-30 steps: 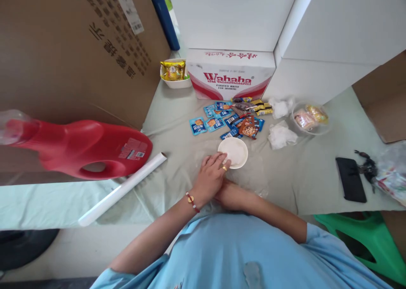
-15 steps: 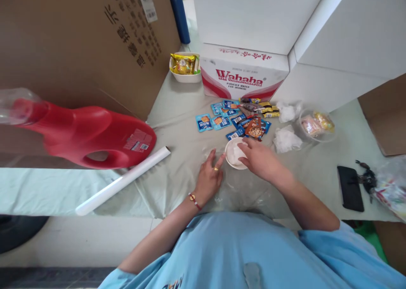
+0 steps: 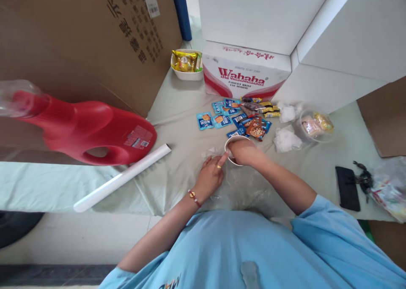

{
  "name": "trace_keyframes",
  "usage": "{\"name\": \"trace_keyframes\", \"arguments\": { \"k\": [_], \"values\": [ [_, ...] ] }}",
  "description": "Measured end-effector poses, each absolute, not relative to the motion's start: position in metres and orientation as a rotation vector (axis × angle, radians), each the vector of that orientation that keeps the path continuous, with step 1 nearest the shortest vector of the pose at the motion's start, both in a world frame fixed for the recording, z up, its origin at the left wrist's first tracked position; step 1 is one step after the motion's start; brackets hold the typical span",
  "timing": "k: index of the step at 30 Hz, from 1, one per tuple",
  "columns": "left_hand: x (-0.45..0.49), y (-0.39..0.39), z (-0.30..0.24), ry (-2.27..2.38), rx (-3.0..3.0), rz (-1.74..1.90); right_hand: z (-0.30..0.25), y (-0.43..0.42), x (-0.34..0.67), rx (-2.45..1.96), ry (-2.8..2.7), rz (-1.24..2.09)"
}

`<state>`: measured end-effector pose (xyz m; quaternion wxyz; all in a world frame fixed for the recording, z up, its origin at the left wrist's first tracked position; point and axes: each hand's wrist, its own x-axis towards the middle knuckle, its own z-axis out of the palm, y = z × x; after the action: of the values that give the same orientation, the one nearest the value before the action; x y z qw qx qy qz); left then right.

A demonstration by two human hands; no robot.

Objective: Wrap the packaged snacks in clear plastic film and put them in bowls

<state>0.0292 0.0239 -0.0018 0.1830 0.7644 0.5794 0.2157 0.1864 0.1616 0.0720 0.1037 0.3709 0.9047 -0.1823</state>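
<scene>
A white paper cup [image 3: 233,139] stands on the cloth-covered table, seen from above. My right hand [image 3: 248,152] reaches down inside it, so its fingers and whatever lies within are hidden. Just left of the cup is my left hand [image 3: 210,175], with its index finger stretched out against the rim and the other fingers loosely bent. Thin clear plastic [image 3: 241,192] spreads on the table beneath and around both hands. Blue snack packets [image 3: 223,121] and a brown cookie packet [image 3: 256,128] lie in a pile just beyond the cup.
Crumpled white plastic [image 3: 287,139] and a clear tub [image 3: 328,134] of packets sit to the right, then a black phone [image 3: 347,189] and keys. At left are a red jug [image 3: 104,132] and a white roll [image 3: 123,178]. Behind stand a Wahaha box [image 3: 245,75] and a snack bowl [image 3: 189,74].
My right hand has gone down into the cup, where white material showed before. My left index finger has shifted onto the rim and its other fingers have drawn in.
</scene>
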Motion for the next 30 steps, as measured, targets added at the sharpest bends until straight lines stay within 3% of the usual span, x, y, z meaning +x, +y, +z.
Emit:
{"name": "trace_keyframes", "arguments": {
  "k": [3,6,9,13,15,19,23,27,30],
  "values": [
    [0.029,0.023,-0.004,1.646,2.163,0.618,0.078,0.155,0.202,1.171,2.696,-0.495],
    [0.029,0.023,-0.004,1.655,2.144,0.625,0.086,0.145,0.226,1.331,2.914,-0.676],
    [0.030,0.025,-0.001,1.661,2.114,0.612,0.095,0.145,0.254,1.790,3.102,-0.842],
    [0.030,0.026,0.002,1.673,2.106,0.566,0.107,0.188,0.297,2.689,2.861,-0.408],
    [0.029,0.025,0.004,1.685,2.109,0.545,0.107,0.221,0.320,2.826,2.609,-0.217],
    [0.025,0.020,0.007,1.759,2.155,0.533,0.099,0.261,0.356,2.636,2.256,-0.309],
    [0.020,0.007,0.004,1.874,2.163,0.459,0.098,0.230,0.358,2.416,2.637,-0.247],
    [0.008,-0.001,-0.006,1.922,2.098,0.328,0.098,0.163,0.330,1.438,3.236,-0.674],
    [-0.005,0.005,-0.008,1.863,2.131,0.260,0.082,0.127,0.306,0.910,3.189,-0.825]
  ]
}}
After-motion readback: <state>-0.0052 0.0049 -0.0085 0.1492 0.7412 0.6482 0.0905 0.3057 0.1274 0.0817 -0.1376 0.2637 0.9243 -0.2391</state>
